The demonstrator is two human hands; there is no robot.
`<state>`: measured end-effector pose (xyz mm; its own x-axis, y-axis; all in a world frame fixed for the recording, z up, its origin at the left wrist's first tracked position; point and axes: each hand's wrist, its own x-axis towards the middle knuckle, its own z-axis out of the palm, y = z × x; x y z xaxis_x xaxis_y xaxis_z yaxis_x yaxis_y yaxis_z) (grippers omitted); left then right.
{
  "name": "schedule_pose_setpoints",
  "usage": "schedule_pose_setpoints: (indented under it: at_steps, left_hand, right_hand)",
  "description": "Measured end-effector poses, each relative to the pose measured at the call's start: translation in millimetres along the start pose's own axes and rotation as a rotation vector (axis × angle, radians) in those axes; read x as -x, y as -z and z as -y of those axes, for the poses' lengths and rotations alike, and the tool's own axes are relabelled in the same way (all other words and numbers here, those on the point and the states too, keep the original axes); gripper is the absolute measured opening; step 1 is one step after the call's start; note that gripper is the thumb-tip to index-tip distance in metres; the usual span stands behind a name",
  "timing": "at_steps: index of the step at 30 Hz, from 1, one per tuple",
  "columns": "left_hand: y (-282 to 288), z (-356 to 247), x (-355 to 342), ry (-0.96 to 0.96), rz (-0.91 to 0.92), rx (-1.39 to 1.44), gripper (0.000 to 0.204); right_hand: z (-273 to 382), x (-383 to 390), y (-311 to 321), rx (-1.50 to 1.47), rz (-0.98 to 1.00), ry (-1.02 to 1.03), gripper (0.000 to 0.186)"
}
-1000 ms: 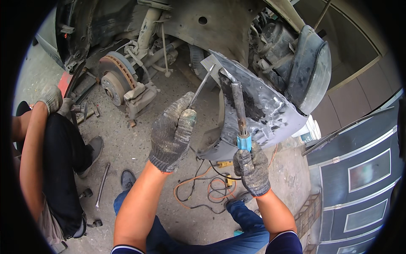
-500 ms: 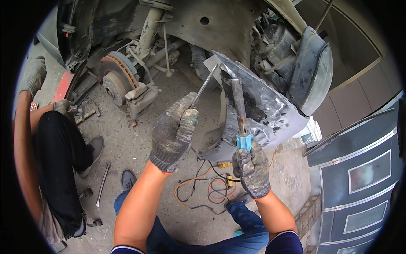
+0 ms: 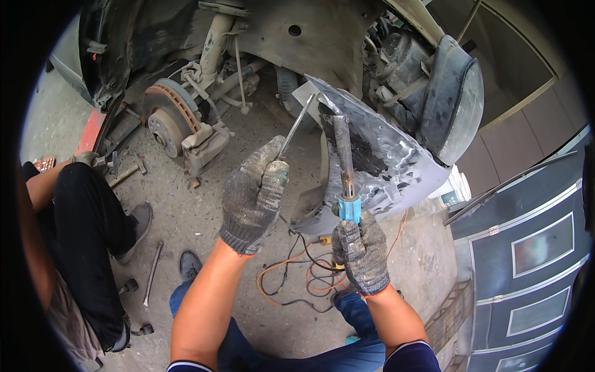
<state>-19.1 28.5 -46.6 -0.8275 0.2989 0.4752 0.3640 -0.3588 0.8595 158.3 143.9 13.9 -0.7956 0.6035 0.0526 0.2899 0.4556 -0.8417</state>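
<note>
My gloved left hand (image 3: 253,201) is closed around a slim metal rod (image 3: 297,126), whose handle end is hidden in the glove. The rod's tip reaches the upper corner of a scuffed grey car body panel (image 3: 406,180) with a black patch. In my gloved right hand (image 3: 362,254) is a hot-air gun (image 3: 349,209) with a blue grip and a long metal tube. Its bent nozzle points up at the same corner, near the rod tip. Whether rod or nozzle touches the panel I cannot tell.
Left of the panel are a brake disc (image 3: 166,121) and strut (image 3: 217,46) in the open wheel well. A co-worker's leg (image 3: 87,235) and gloved hand (image 3: 87,159) are at left. Cables (image 3: 291,279) lie below my hands; a wrench (image 3: 153,273) lies on the floor.
My right hand and the hot-air gun have shifted slightly left and down. The left hand stays nearly still. At far left, the co-worker's raised gloved hand has gone from view.
</note>
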Motion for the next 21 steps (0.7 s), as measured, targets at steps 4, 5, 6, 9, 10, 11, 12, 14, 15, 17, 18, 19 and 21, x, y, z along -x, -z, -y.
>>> schedule_pose_setpoints:
  at_steps: [4,5,6,9,10,11,12,14,15,17,18,19,21]
  left_hand:
    - [-0.8,2.9,0.0,-0.018,-0.015,-0.013,0.041]
    - [-1.2,3.0,-0.2,-0.013,-0.015,-0.008,0.040]
    - [-1.5,3.1,-0.5,-0.008,-0.015,-0.003,0.040]
    - [-1.3,2.8,-0.5,0.019,-0.017,0.019,0.038]
    - [-0.8,2.0,-1.1,0.018,-0.021,0.014,0.038]
    - [-1.0,2.1,-1.2,0.014,-0.023,0.012,0.038]
    - [-1.3,2.1,-1.3,0.010,-0.024,0.011,0.037]
    - [-1.0,2.8,-0.8,0.001,-0.023,0.003,0.038]
    - [-0.7,2.6,-0.8,-0.003,-0.022,-0.006,0.038]
    - [-0.1,0.7,-1.2,-0.006,-0.018,-0.020,0.038]
    - [0.2,0.4,-1.5,-0.008,-0.017,-0.017,0.039]
    - [0.0,1.2,-1.7,-0.010,-0.016,0.005,0.039]
    - [-0.6,2.8,-1.3,-0.008,-0.020,0.026,0.040]
  right_hand:
    - [8.2,2.4,-2.3,-0.048,0.007,-0.048,0.036]
    - [7.9,2.3,-2.2,-0.052,0.004,-0.047,0.036]
    - [7.9,2.2,-2.1,-0.056,0.001,-0.047,0.036]
    - [14.7,4.7,-3.5,-0.072,0.004,-0.056,0.036]
    - [14.4,4.8,-4.2,-0.071,0.003,-0.057,0.035]
    - [14.0,5.2,-4.5,-0.070,-0.001,-0.058,0.035]
    - [13.7,5.6,-4.9,-0.068,-0.004,-0.059,0.035]
    - [16.4,7.1,-7.1,-0.094,-0.011,-0.061,0.035]
    - [17.3,7.7,-7.8,-0.107,-0.013,-0.063,0.035]
    - [12.1,7.4,-8.0,-0.073,-0.022,-0.046,0.035]
    - [10.4,7.1,-8.1,-0.057,-0.026,-0.037,0.035]
    - [11.4,7.2,-8.6,-0.078,-0.024,-0.045,0.035]
    - [13.7,7.5,-9.9,-0.122,-0.016,-0.062,0.035]
